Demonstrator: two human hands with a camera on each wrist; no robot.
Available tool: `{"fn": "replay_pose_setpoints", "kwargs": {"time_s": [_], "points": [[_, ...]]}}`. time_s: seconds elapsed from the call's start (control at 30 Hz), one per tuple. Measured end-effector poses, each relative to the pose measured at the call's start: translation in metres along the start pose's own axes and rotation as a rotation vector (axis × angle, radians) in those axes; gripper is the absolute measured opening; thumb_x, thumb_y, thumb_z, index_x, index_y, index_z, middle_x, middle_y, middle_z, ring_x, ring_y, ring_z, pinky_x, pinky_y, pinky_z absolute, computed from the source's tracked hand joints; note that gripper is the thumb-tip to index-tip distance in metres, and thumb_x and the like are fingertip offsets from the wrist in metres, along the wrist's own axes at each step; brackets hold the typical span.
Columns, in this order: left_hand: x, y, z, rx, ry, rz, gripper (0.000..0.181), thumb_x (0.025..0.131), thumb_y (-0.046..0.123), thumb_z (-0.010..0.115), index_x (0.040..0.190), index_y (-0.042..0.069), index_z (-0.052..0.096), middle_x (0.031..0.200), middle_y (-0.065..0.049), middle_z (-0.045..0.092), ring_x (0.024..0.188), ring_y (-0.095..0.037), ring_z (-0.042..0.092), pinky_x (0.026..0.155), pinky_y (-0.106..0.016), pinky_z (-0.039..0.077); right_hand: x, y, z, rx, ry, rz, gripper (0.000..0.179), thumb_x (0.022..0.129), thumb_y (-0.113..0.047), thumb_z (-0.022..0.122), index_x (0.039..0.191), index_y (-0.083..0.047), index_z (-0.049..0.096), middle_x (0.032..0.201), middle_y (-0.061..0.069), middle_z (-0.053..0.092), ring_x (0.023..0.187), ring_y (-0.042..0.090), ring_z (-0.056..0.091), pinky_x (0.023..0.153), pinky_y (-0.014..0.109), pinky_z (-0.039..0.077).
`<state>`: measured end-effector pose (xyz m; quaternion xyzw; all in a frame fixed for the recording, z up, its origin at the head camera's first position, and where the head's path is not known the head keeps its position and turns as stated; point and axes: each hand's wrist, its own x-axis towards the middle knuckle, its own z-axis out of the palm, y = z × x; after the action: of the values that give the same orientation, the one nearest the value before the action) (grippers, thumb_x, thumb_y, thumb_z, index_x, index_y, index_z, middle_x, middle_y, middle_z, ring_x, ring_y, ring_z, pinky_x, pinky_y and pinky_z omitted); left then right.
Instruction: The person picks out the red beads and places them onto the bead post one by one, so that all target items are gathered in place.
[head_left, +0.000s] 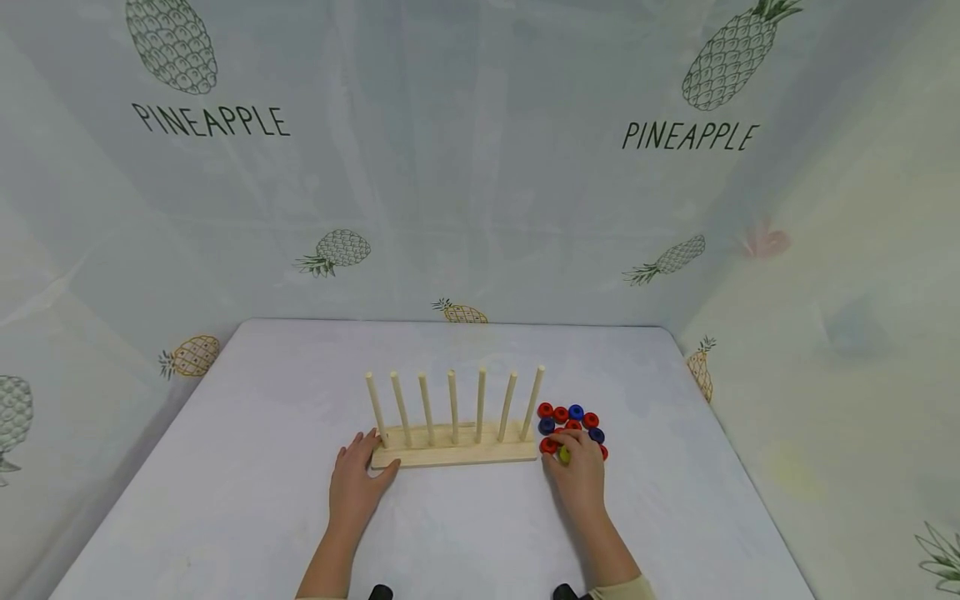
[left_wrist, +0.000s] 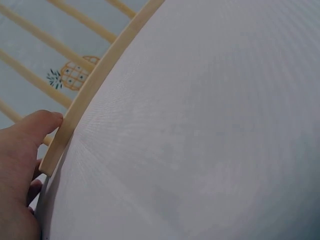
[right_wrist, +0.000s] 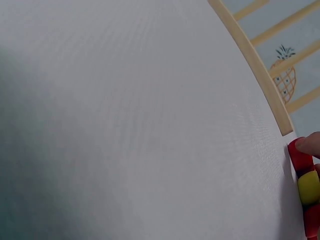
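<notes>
A wooden peg rack (head_left: 465, 454) with several upright pegs stands on the table. My left hand (head_left: 356, 479) grips its left end, thumb on the front edge and fingers round the back. In the left wrist view the thumb (left_wrist: 47, 120) presses against the base. Just right of the rack, my right hand (head_left: 581, 479) pinches a red bead (head_left: 548, 446) between thumb and forefinger, the bead still among the others. A yellow bead (right_wrist: 309, 188) sits beside it, partly under the hand. Red beads (head_left: 591, 420) and blue beads (head_left: 576, 412) lie grouped around the fingers, some hidden by the hand.
The white table (head_left: 247, 467) reaches out on both sides of the rack. A pale curtain (head_left: 480, 192) with printed pineapples hangs behind and beside it. Two black objects (head_left: 381, 592) poke in at the bottom edge.
</notes>
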<state>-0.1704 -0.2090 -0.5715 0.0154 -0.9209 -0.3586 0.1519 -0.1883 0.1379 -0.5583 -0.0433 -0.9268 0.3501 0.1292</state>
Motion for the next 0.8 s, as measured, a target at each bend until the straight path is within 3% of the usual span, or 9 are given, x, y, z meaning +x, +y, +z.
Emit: {"fn": "replay_pose_setpoints", "kwargs": {"time_s": [0.5,0.8], "points": [[-0.0002,-0.0033,0.0009,0.008,0.015,0.014,0.052,0.079,0.019,0.081,0.121,-0.005,0.062,0.136,-0.022,0.054,0.132,-0.042,0.041,0.111,-0.055,0.018,0.0003,-0.0027,0.0008,-0.024,-0.005,0.006,0.036,0.079,-0.012,0.082,0.112,-0.004,0.072,0.116,0.010,0.059,0.111,0.031,0.050,0.093,0.050,0.044],[0.0000,-0.0017,0.0013,-0.003,0.016,0.011,0.052,0.079,0.019,0.082,0.122,-0.004,0.062,0.136,-0.023,0.054,0.132,-0.042,0.041,0.111,-0.055,0.018,0.0012,0.0022,0.0026,-0.021,0.045,-0.067,0.031,0.074,-0.011,0.086,0.102,-0.003,0.075,0.108,0.010,0.061,0.104,0.033,0.052,0.089,0.050,0.042]]}}
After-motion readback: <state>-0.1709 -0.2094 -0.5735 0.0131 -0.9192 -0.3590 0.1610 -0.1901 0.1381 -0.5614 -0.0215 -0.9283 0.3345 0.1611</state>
